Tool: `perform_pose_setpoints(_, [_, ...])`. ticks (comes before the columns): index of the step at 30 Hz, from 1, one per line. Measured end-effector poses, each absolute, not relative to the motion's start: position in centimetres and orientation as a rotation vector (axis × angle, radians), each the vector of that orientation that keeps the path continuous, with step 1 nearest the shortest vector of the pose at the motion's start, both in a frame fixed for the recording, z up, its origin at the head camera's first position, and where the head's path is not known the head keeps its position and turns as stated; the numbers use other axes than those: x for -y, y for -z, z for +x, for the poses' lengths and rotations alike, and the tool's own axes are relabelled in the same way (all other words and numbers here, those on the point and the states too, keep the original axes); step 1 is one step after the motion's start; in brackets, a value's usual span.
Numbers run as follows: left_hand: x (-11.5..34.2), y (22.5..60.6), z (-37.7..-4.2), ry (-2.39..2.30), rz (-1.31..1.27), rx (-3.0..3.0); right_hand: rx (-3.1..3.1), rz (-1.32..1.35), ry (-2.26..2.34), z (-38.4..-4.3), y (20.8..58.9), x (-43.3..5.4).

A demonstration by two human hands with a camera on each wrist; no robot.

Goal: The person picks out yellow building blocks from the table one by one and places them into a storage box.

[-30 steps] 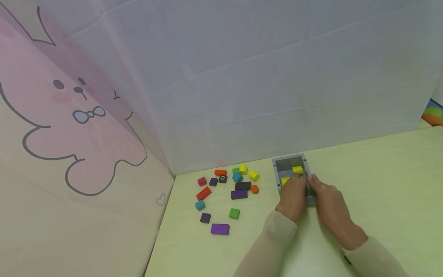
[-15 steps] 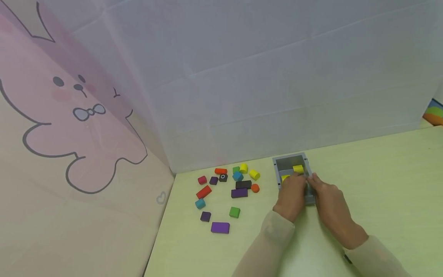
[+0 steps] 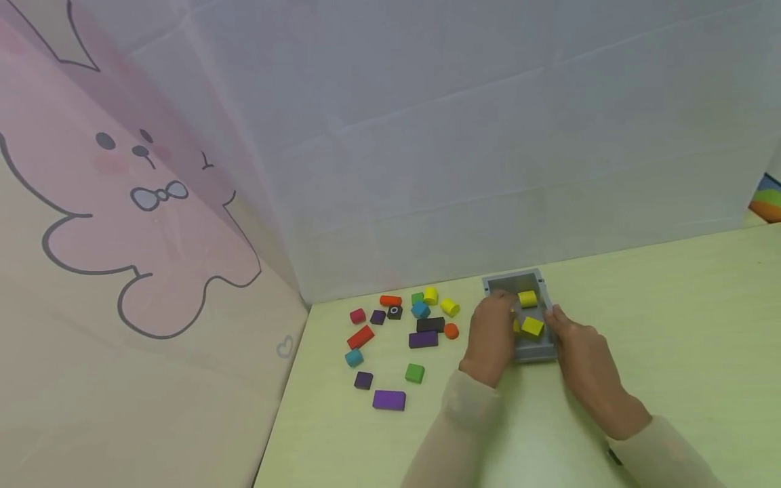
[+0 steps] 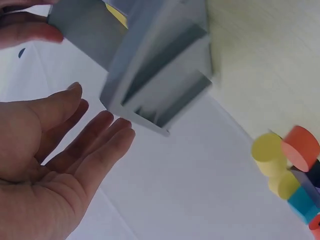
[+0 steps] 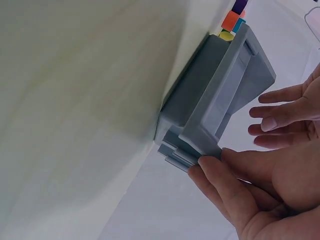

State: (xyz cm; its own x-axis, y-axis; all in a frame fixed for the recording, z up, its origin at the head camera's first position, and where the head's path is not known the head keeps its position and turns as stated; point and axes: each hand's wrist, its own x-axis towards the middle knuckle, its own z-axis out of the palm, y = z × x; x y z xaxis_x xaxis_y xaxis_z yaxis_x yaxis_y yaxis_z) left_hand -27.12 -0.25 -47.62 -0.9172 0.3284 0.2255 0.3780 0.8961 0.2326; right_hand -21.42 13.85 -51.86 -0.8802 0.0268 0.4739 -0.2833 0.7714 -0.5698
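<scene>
A grey plastic box [image 3: 535, 354] stands on the table with yellow blocks inside: a cylinder [image 3: 527, 299] toward the back, a cuboid [image 3: 532, 327] nearer the front, and one partly hidden by the left hand. My left hand [image 3: 491, 335] is over the box's left side; in the left wrist view its fingers [image 4: 105, 155] are loosely bent, with nothing between them and the thumb. My right hand [image 3: 588, 366] holds the box's right wall; in the right wrist view, thumb and fingers [image 5: 220, 175] pinch the edge of the grey box [image 5: 192, 82].
Left of the box lie several loose blocks, among them yellow cylinders [image 3: 449, 307], a black cuboid [image 3: 430, 325], an orange round block [image 3: 451, 331], a green block [image 3: 415, 373] and a purple cuboid [image 3: 389, 400]. A white cloth [image 3: 427, 169] hangs behind the table.
My left hand has drawn out of the box's middle toward its left wall, and the yellow cuboid near the front is now in sight. My right hand stays on the box.
</scene>
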Motion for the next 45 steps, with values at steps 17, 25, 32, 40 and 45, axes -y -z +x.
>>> perform_pose_setpoints(17, [5.6, 49.0, -29.7, 0.627, -0.309, 2.846, 2.475, 0.217, -0.902, -21.4, 52.0, -13.8])
perform_pose_setpoints(25, [8.0, 50.0, -30.9, 0.696, -0.222, 2.879, 2.496, 0.22, -0.898, -21.5, 52.1, -13.8])
perform_pose_setpoints(32, [8.7, 50.4, -32.2, 0.731, -0.132, 2.956, 2.471, 0.224, -0.907, -21.6, 52.3, -13.8])
perform_pose_setpoints(40, [8.5, 50.9, -33.4, 0.68, -0.042, 3.042, 2.453, 0.203, -0.898, -21.6, 52.4, -13.7])
perform_pose_setpoints(45, [8.4, 51.3, -33.7, 0.662, -0.077, 3.042, 2.506, 0.193, -0.904, -21.5, 52.2, -13.8])
